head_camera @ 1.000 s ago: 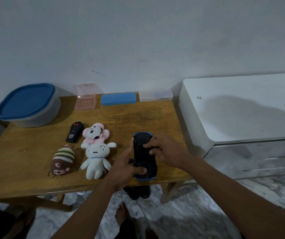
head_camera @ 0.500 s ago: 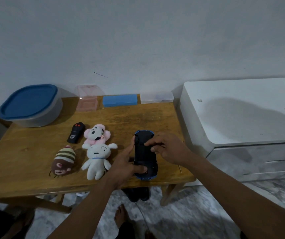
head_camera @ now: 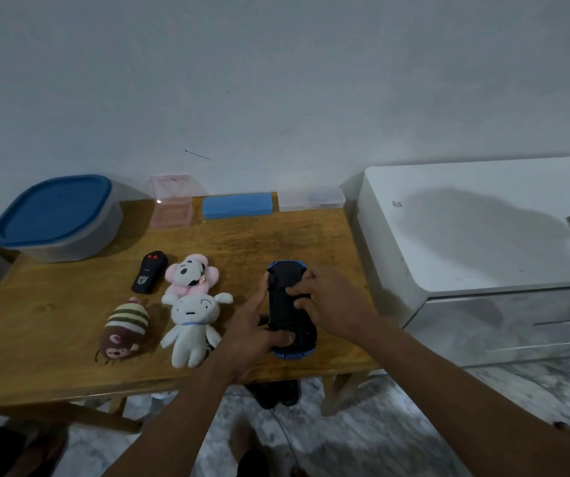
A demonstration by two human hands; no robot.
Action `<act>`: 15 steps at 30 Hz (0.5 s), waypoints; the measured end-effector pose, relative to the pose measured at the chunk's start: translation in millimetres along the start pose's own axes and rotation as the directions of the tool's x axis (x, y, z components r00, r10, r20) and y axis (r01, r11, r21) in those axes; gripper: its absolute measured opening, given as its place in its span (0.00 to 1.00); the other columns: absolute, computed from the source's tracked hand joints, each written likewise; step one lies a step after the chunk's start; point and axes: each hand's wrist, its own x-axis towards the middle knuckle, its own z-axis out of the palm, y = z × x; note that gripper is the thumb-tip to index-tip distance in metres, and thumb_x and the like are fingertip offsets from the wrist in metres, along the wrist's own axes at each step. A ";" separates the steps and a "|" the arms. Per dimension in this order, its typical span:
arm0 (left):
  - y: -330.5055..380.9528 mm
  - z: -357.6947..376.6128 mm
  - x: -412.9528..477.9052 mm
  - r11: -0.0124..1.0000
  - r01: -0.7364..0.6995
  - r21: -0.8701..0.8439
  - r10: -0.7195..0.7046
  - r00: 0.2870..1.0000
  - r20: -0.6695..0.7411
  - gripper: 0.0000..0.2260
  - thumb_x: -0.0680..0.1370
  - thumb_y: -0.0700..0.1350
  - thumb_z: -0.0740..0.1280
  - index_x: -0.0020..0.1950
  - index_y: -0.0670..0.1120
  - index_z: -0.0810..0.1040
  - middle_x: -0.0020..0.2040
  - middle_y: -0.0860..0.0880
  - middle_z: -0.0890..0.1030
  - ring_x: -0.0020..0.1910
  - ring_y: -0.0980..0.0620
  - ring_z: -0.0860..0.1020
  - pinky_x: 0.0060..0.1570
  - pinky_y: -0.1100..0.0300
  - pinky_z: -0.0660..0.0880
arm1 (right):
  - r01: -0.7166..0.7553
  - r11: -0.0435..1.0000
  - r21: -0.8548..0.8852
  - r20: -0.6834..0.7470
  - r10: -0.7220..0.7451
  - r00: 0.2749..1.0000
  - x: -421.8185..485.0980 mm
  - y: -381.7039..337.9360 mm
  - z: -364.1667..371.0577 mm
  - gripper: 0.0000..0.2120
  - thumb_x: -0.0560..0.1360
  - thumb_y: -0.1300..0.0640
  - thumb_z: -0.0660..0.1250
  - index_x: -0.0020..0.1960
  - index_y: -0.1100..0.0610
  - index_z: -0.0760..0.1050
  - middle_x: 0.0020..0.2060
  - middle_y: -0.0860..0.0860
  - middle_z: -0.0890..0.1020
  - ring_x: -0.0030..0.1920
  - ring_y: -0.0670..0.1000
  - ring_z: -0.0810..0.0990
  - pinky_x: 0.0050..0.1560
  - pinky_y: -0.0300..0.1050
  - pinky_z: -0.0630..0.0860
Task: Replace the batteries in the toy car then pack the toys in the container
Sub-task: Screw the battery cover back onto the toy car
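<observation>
Left hand gripped the upturned toy car by its flank, right hand curled onto the underside. Likely light, rigid, slick plastic; hold the flanks.

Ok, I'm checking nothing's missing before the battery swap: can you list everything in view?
table: one, brown wood, centre
container: one, grey with blue lid, table's back left corner
box: one, clear pink, back edge
blue case: one, back edge, right of the box
clear case: one, back right corner
remote: one, black, left of the pink plush
pink plush: one, mid-table
white plush: one, just in front of the pink one
striped plush: one, brown, front left
toy car: one, black underside up, blue edge, front right
cabinet: one, white, right of the table
left hand: grips the toy car's left side
right hand: fingers curled on its underside
</observation>
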 end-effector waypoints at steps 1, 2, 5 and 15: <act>1.4 0.6 -0.1 1.000 -0.009 0.002 0.009 1.000 0.000 0.49 0.70 0.29 0.72 0.77 0.63 0.50 0.60 0.47 0.81 0.57 0.47 0.80 0.55 0.47 0.79 | -0.021 1.000 0.017 -0.020 0.021 1.000 -1.2 -1.1 1.6 0.15 0.76 0.55 0.67 0.62 0.51 0.77 0.50 0.50 0.71 0.52 0.50 0.72 0.51 0.39 0.70; 2.0 1.0 -0.1 1.000 -0.017 0.007 0.017 1.000 -0.001 0.49 0.70 0.29 0.72 0.77 0.62 0.50 0.60 0.47 0.81 0.58 0.48 0.80 0.55 0.48 0.79 | -0.042 0.998 0.038 -0.046 0.044 0.998 -2.2 -2.2 3.1 0.15 0.75 0.55 0.67 0.62 0.51 0.77 0.49 0.49 0.69 0.50 0.49 0.71 0.49 0.38 0.69; 1.6 1.0 1.5 1.000 -0.020 0.015 0.020 1.000 -0.001 0.49 0.70 0.30 0.73 0.77 0.63 0.49 0.60 0.48 0.81 0.58 0.48 0.80 0.56 0.47 0.78 | -0.146 0.970 0.192 -0.108 0.169 0.980 -3.9 -5.5 4.8 0.14 0.73 0.57 0.70 0.57 0.47 0.76 0.51 0.49 0.67 0.48 0.48 0.72 0.50 0.40 0.74; -1.2 6.2 7.3 0.984 0.016 -0.179 -0.021 1.000 -0.023 0.34 0.79 0.34 0.65 0.75 0.63 0.58 0.64 0.48 0.79 0.62 0.45 0.78 0.61 0.38 0.74 | -0.426 0.629 0.650 0.026 0.542 0.840 -6.3 -6.5 0.7 0.26 0.67 0.62 0.75 0.58 0.52 0.66 0.41 0.49 0.77 0.41 0.46 0.77 0.36 0.38 0.72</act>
